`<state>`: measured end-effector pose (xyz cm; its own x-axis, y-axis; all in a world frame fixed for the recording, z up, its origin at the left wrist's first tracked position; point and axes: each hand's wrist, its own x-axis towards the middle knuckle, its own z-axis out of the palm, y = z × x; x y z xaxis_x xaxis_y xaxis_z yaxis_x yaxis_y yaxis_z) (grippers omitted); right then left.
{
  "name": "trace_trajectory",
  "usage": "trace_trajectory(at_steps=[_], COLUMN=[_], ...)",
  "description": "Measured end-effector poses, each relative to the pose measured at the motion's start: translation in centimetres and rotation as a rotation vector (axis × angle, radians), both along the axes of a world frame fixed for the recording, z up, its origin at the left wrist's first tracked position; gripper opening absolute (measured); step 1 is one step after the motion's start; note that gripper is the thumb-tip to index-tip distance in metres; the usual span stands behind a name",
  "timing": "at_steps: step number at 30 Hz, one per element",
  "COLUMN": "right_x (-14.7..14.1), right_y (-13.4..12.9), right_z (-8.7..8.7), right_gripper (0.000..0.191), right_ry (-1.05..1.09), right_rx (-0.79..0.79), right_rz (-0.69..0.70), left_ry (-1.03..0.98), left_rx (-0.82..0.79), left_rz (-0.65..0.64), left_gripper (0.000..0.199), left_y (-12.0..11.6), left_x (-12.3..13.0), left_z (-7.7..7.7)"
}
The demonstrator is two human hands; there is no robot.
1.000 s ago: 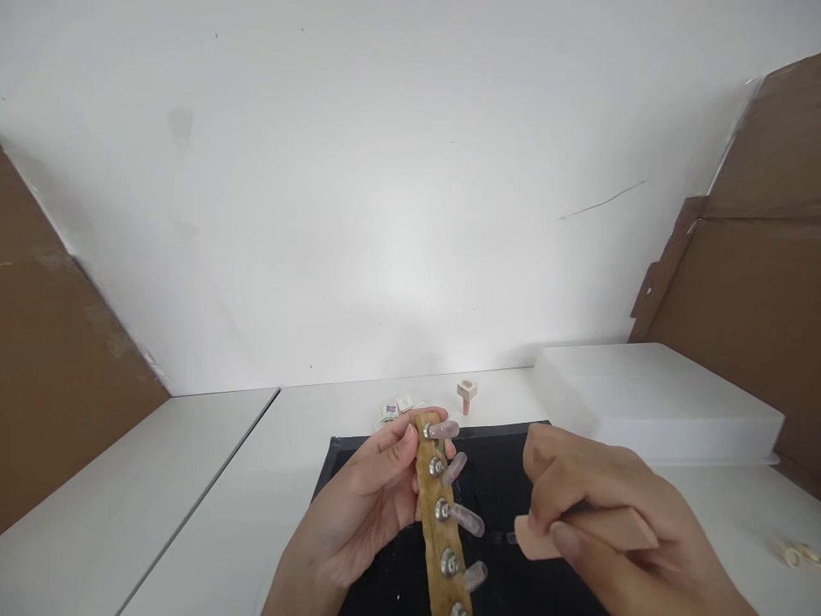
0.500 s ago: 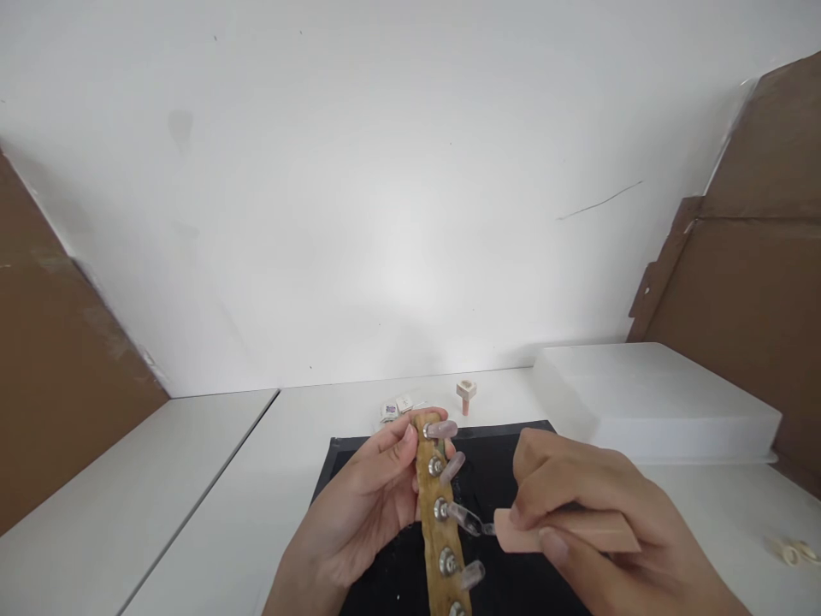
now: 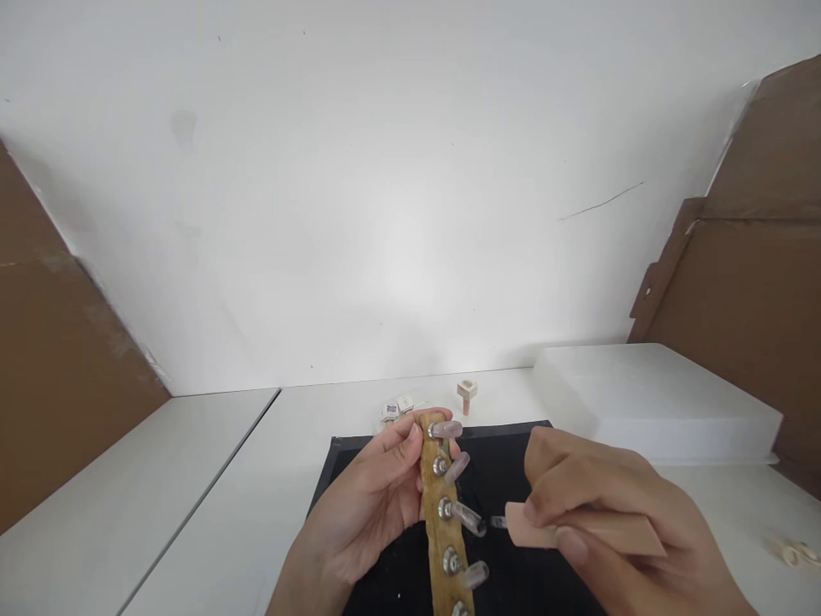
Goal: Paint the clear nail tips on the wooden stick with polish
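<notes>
My left hand [image 3: 378, 496] is closed around the upper part of a wooden nail-tip stand [image 3: 437, 535], fingers behind it and thumb on its left edge. Round metal mounts run down its face. They carry several translucent pinkish nail tips [image 3: 457, 468] pointing right. The third nail tip [image 3: 469, 518] has a dark spot at its free end. Between thumb and fingers, my right hand [image 3: 609, 505] grips a nail polish brush [image 3: 545, 524] by its peach cap. The brush's short bristle end points left, a small gap away from the third tip.
Under the hands lies a black mat [image 3: 500, 462] on the white table. Small white square-topped items [image 3: 398, 407] and a beige block on a peach stem [image 3: 467, 393] stand behind it. A translucent bin [image 3: 660, 402] sits at the right, near some beige rings [image 3: 792, 550]. Brown cardboard [image 3: 750, 282] borders the right side.
My right hand has drawn the brush to the right, away from the third nail tip, which it was touching or almost touching. The stand has shifted slightly right in my left hand.
</notes>
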<state>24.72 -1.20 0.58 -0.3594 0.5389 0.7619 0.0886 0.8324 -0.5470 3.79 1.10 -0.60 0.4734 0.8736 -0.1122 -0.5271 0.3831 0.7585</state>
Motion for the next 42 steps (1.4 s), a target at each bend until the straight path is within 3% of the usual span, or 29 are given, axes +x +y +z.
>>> trace_trajectory(at_steps=[11,17,31,42], right_x=[-0.5,-0.6,-0.5,-0.3], right_y=[-0.1,-0.1,0.0,-0.6], right_z=[0.9,1.3,1.3,0.7], right_gripper=[0.017,0.027,0.022,0.023], right_ry=[-0.005,-0.003,-0.022,-0.039], right_rx=[0.063,0.062,0.058,-0.012], right_rz=[-0.018,0.024,0.058,-0.057], left_ry=[0.013,0.012,0.008,0.021], left_rx=[-0.011,0.007,0.006,0.011], left_rz=[-0.019,-0.027,-0.028,-0.020], left_gripper=[0.029,0.027,0.029,0.026], left_y=[-0.2,-0.1,-0.1,0.1], left_x=[-0.1,0.0,-0.3,-0.6], left_z=[0.2,0.3,0.3,0.4])
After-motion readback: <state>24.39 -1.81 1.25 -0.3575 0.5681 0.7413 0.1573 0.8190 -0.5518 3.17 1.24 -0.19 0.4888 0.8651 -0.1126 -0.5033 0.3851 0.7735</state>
